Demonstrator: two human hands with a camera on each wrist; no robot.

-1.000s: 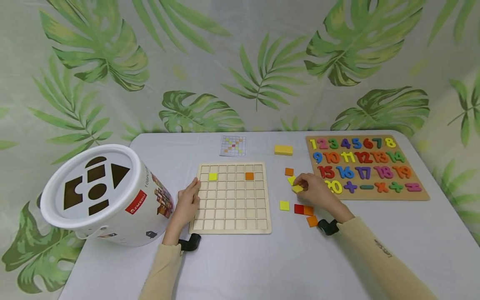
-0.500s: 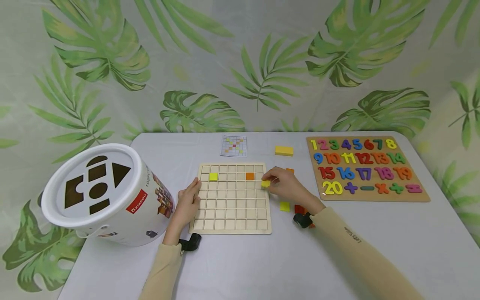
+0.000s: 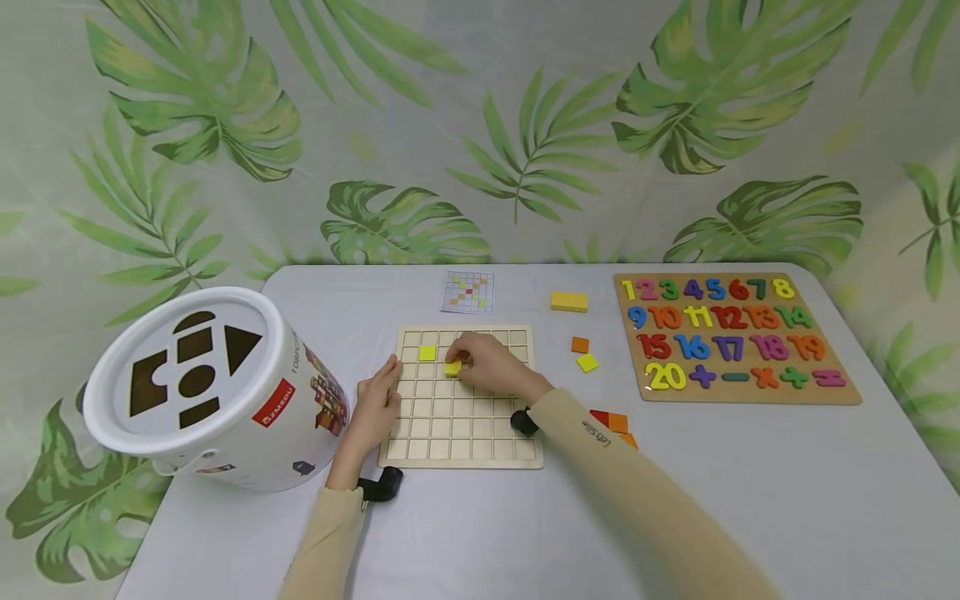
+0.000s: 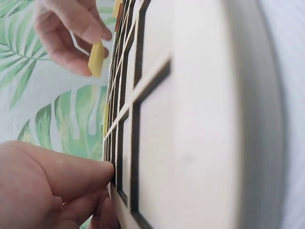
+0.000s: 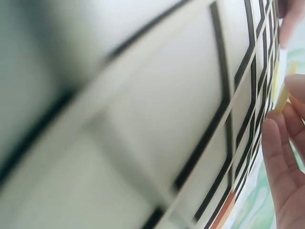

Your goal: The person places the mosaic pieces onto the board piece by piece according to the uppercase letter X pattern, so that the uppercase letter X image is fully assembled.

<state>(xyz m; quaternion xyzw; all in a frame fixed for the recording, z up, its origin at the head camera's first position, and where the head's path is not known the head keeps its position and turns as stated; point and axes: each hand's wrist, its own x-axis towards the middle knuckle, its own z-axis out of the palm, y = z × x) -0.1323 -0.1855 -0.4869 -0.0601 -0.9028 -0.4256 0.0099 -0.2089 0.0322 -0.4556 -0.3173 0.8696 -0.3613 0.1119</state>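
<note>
While the left hand (image 3: 377, 408) lies along the left rim of the grid board (image 3: 461, 429), near the middle of the counter (image 3: 465, 533), its fingers fairly straight and touching the wood, the right hand (image 3: 491, 365) pinches a yellow tile (image 3: 452, 368) between thumb and fingertips, just above the board. Dark script on the right sleeve (image 3: 600, 442) seems to read "Let's Slim". Small but fairly thick, the tile should feel light, stiff and hard to break; its smooth faces may be slightly slippery, so opposite side edges look the surest hold. By the counter's left edge, a white bucket (image 3: 232, 392) bears a red label (image 3: 273, 404) reading "OZMEDU", with "108" and unclear letters above. Toward the right edge, a number board (image 3: 750, 394) shows 1 to 20 and arithmetic signs. Near the far edge lies a printed card (image 3: 468, 292), a coloured grid without legible words.
</note>
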